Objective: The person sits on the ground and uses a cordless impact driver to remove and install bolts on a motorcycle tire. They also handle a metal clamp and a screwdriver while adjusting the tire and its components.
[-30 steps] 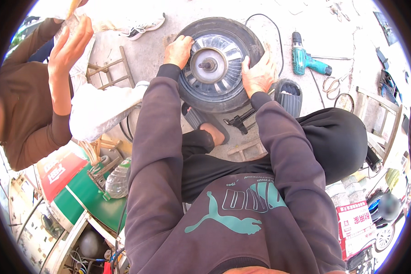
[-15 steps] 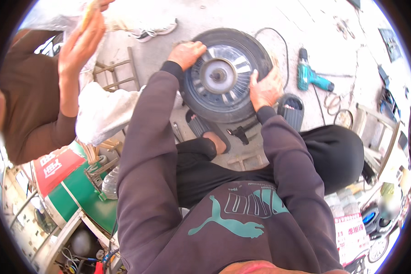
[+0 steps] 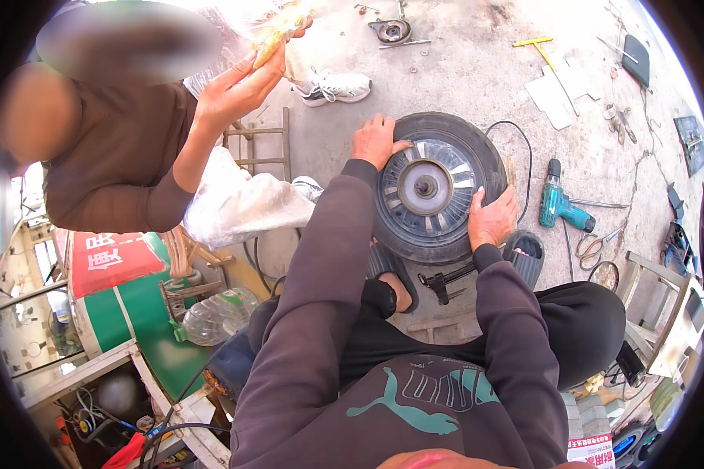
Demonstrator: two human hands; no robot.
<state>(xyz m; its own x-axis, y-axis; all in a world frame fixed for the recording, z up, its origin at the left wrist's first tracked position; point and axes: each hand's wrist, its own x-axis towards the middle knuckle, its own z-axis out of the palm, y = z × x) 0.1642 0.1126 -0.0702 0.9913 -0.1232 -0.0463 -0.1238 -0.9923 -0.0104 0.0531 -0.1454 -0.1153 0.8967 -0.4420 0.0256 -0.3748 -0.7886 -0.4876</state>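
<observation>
A wheel with a black tyre and a silver hub lies between my feet, its short axle pointing up. My left hand is closed over the tyre's upper left edge, thumb on the sidewall. At the lower right edge, my right hand grips the tyre, with its thumb on top and its other fingers round the outer side. A black cable curves beside the wheel. Just below the tyre rests a black tool with a bar.
A teal cordless drill and scissors lie to the right. Farther off is a yellow T-handled tool. At the left, a co-worker's hand holds something yellow in clear plastic. A plastic bottle lies near my left arm.
The view has shifted, so the wheel and both hands appear lower and farther right. My left thumb now shows on the tyre's sidewall. Both hands remain on the wheel.
</observation>
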